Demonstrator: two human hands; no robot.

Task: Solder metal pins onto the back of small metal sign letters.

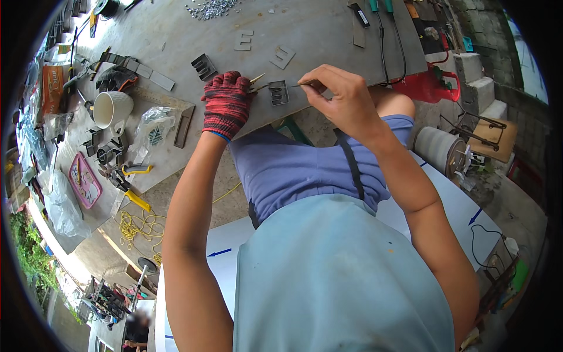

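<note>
My left hand point(227, 105), in a red-and-black striped glove, is closed on a tool with two slim pointed tips point(257, 78); its kind is hard to make out. Those tips point right, beside a small three-armed metal letter form point(279, 94) at the table's near edge. Bare, my right hand point(340, 94) pinches a thin dark sliver point(297, 85) between thumb and fingers, its end close to that form. A darker, similar metal form point(203, 67) stands left of the glove. Two flat three-armed cutouts point(244, 40) lie farther back.
On the grey table point(193, 35) are small metal bits point(212, 9), green-handled leads point(381, 23), a white mug point(112, 110), a plastic bag point(153, 132), yellow-handled pliers point(132, 190) and a pink tray point(85, 180). A red gas cylinder point(428, 87) stands right. Yellow cord point(141, 226) lies below.
</note>
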